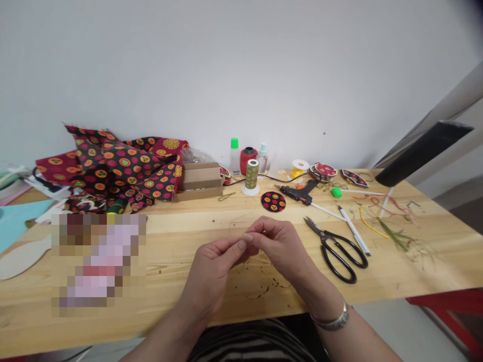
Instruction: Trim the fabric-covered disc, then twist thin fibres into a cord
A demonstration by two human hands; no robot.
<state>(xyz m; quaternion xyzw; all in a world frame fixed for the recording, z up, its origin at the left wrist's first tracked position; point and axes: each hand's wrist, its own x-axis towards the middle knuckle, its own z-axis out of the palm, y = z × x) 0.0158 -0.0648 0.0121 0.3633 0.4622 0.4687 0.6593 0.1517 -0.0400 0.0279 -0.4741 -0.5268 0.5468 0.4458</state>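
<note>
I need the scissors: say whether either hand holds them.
No, the scissors lie on the table, apart from the left hand and right hand.

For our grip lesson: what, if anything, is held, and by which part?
Cannot tell: left hand and right hand meet at the fingertips, hiding anything between.

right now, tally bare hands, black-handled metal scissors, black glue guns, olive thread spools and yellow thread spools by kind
Bare left hand and right hand: 2
Black-handled scissors: 1
Black glue gun: 1
Olive thread spool: 1
Yellow thread spool: 1
Total: 6
</note>
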